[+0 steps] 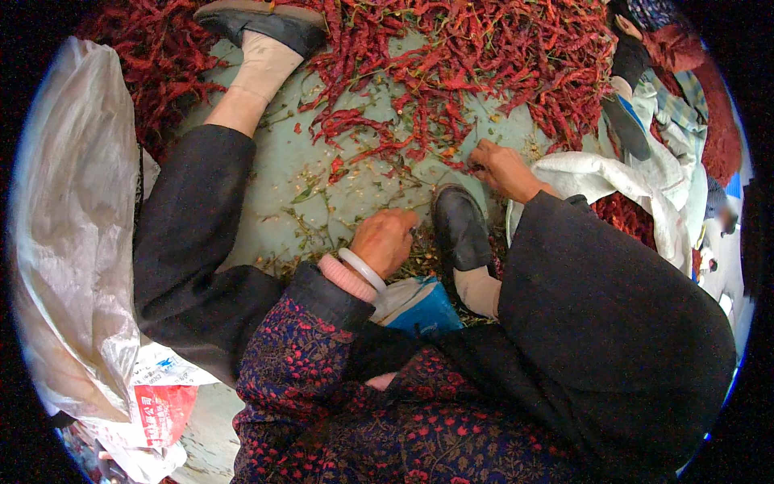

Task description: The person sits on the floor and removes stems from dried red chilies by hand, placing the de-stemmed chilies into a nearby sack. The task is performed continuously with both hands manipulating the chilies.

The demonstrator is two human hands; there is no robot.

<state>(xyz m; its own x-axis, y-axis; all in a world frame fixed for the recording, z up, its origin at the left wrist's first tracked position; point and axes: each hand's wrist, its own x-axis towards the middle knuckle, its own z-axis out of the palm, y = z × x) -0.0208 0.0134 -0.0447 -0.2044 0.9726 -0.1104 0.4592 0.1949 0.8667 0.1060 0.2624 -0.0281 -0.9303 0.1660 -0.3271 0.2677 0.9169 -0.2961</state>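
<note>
My left hand [386, 242], with a white bangle at its wrist, is curled low over green stems and leaf scraps [308, 242] on the pale green floor. Its fingertips are turned down and I cannot tell whether they hold anything. My right hand [499, 169] reaches out beyond my right knee, fingers bent beside the near edge of a heap of dried red chilli peppers [447, 78]. A chilli lies close to its fingertips, and whether they grip it is unclear. Loose chillies [357, 124] are strewn between the heap and my left hand.
My black shoe [462, 227] stands between the hands, the other [266, 24] at the heap. An opened white woven sack [604, 169] holding chillies is on the right, a large pale sack [78, 212] on the left. A blue and white packet [423, 305] lies below my left hand. People sit at far right.
</note>
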